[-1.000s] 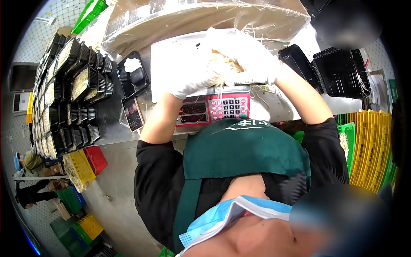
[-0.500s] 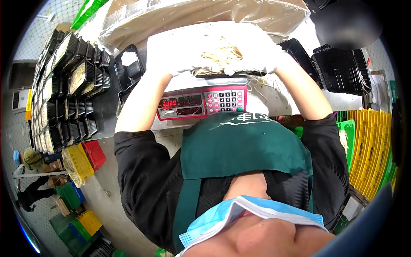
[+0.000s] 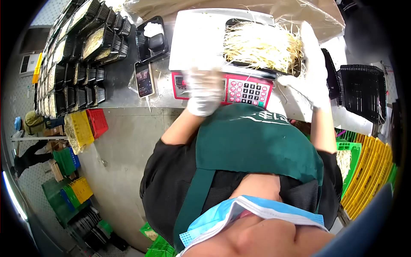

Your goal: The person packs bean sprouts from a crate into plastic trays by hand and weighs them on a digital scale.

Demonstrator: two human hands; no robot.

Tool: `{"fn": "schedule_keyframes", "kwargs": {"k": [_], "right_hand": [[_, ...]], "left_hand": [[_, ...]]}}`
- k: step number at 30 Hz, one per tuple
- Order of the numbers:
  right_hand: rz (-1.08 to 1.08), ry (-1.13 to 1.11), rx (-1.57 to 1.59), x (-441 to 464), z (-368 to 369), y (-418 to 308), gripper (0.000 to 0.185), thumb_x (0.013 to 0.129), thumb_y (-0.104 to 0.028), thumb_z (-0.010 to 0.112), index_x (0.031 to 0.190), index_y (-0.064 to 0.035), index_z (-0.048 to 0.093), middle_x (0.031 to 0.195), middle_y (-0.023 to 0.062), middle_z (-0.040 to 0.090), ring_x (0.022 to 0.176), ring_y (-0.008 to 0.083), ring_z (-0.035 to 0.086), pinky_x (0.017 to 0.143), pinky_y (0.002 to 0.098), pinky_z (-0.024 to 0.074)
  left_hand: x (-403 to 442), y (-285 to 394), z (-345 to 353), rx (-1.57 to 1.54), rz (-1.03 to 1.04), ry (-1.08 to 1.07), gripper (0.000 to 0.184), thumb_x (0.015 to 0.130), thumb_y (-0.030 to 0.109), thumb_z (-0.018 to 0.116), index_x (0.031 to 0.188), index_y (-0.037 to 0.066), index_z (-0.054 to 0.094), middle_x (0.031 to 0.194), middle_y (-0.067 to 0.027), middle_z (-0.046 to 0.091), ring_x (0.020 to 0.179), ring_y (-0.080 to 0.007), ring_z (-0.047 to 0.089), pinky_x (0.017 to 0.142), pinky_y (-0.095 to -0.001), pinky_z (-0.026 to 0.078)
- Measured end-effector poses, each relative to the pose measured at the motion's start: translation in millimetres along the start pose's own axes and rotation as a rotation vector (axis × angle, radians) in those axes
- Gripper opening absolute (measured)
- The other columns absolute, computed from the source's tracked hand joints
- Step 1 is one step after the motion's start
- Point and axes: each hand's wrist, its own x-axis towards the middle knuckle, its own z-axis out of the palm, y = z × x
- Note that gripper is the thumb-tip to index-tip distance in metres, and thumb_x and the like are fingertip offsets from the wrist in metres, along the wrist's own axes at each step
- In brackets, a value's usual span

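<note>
A black plastic tray (image 3: 236, 22) heaped with pale bean sprouts (image 3: 261, 46) sits on the right part of the white scale platform (image 3: 199, 40). My right hand (image 3: 311, 70), in a white glove, is at the tray's right end with fingers stretched up and thumb spread. Whether it touches the tray or loose sprouts is unclear. In front of the platform, my gloved left hand (image 3: 204, 92) is smeared by motion and covers part of the red scale's display; its fingers cannot be made out. The scale's keypad (image 3: 249, 92) shows between my hands.
Stacked filled trays (image 3: 66, 64) stand at the left. Nearby are a black tray with a dark object (image 3: 156, 42) and a phone (image 3: 144, 80). Nested black trays (image 3: 363, 92) lie at the right, above yellow crates (image 3: 364, 171). Clear plastic sheeting (image 3: 299, 10) borders the back.
My hands have come apart from the tray's front. The left has moved down toward the display, the right to the tray's right end. The sprout tray is farther right, and the view has shifted.
</note>
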Motion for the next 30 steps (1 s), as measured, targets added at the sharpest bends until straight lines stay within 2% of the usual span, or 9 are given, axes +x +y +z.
{"fn": "schedule_keyframes", "kwargs": {"k": [3, 6, 10, 14, 16, 18, 22, 27, 30], "right_hand": [[-0.168, -0.218, -0.199, 33, 16, 8, 0.085, 0.069, -0.054, 0.069, 0.135, -0.0062, 0.043, 0.14, 0.0153, 0.041, 0.131, 0.0324, 0.036, 0.108, 0.0423, 0.0276], [-0.066, -0.342, -0.135, 24, 19, 13, 0.08, 0.071, -0.054, 0.067, 0.133, -0.0079, 0.046, 0.135, 0.0148, 0.046, 0.129, 0.0326, 0.038, 0.109, 0.0452, 0.0251], [-0.081, -0.532, -0.188, 36, 18, 16, 0.076, 0.075, -0.052, 0.063, 0.134, -0.0074, 0.044, 0.132, 0.0191, 0.047, 0.128, 0.0356, 0.038, 0.11, 0.0478, 0.0202], [-0.147, -0.569, -0.241, 47, 13, 40, 0.081, 0.067, -0.052, 0.068, 0.133, -0.0114, 0.045, 0.129, 0.0185, 0.05, 0.127, 0.034, 0.039, 0.109, 0.0542, 0.0158], [-0.225, -0.484, -0.38, 49, 9, 43, 0.077, 0.064, -0.044, 0.072, 0.129, -0.0105, 0.049, 0.124, 0.0195, 0.053, 0.12, 0.0344, 0.045, 0.106, 0.0491, 0.0275], [0.198, -0.905, -0.191, 72, -12, 7, 0.077, 0.062, -0.027, 0.073, 0.13, -0.0065, 0.044, 0.125, 0.0198, 0.049, 0.122, 0.0355, 0.043, 0.105, 0.048, 0.028], [0.271, -0.77, -0.24, 50, -5, 43, 0.064, 0.06, -0.019, 0.071, 0.119, -0.0026, 0.052, 0.108, 0.0217, 0.055, 0.103, 0.0382, 0.053, 0.09, 0.0399, 0.0446], [0.265, -0.533, -0.334, 26, -1, 49, 0.046, 0.075, -0.015, 0.062, 0.119, -0.0039, 0.054, 0.108, 0.0199, 0.057, 0.101, 0.0345, 0.056, 0.089, 0.0391, 0.0452], [0.266, -0.483, -0.372, 27, -20, 50, 0.04, 0.081, -0.01, 0.056, 0.121, -0.0049, 0.054, 0.108, 0.0186, 0.059, 0.1, 0.0331, 0.057, 0.087, 0.0366, 0.0461]], "left_hand": [[33, 38, 66, 0.673, 0.333, -0.441, 0.066, 0.076, 0.043, 0.068, 0.125, 0.004, 0.048, 0.117, -0.0229, 0.052, 0.103, -0.0372, 0.053, 0.093, -0.0527, 0.037], [69, 23, 81, 0.795, 0.53, -0.416, 0.071, 0.077, 0.046, 0.064, 0.131, 0.003, 0.046, 0.129, -0.0232, 0.046, 0.117, -0.0398, 0.043, 0.097, -0.0543, 0.031], [87, 21, 78, 0.502, 0.192, -0.841, 0.051, 0.084, 0.043, 0.056, 0.119, 0.007, 0.059, 0.13, -0.0141, 0.049, 0.118, -0.0372, 0.042, 0.097, -0.0496, 0.034], [91, 18, 81, 0.548, 0.335, -0.801, 0.044, 0.085, 0.031, 0.06, 0.122, 0.006, 0.055, 0.12, -0.0145, 0.057, 0.109, -0.0306, 0.054, 0.096, -0.0393, 0.042], [93, 15, 85, 0.539, 0.279, -0.838, 0.041, 0.086, 0.029, 0.058, 0.121, 0.007, 0.057, 0.121, -0.0132, 0.057, 0.111, -0.0304, 0.053, 0.097, -0.0396, 0.041], [95, 7, 86, 0.525, 0.23, -0.878, 0.038, 0.087, 0.027, 0.057, 0.12, 0.009, 0.058, 0.122, -0.0119, 0.057, 0.112, -0.0301, 0.053, 0.097, -0.0399, 0.04], [98, 13, 85, 0.42, 0.956, -0.728, 0.037, 0.086, 0.032, 0.057, 0.115, 0.01, 0.062, 0.115, -0.009, 0.061, 0.104, -0.0288, 0.055, 0.093, -0.0386, 0.042], [83, 20, 95, 0.092, -0.02, -0.782, 0.04, 0.081, 0.028, 0.065, 0.115, 0.007, 0.061, 0.114, -0.0113, 0.061, 0.105, -0.0275, 0.055, 0.093, -0.0368, 0.042], [87, 31, 92, 0.209, 0.01, -0.836, 0.046, 0.083, 0.025, 0.065, 0.123, 0.005, 0.055, 0.119, -0.0111, 0.059, 0.116, -0.0268, 0.05, 0.099, -0.0362, 0.038]]}}
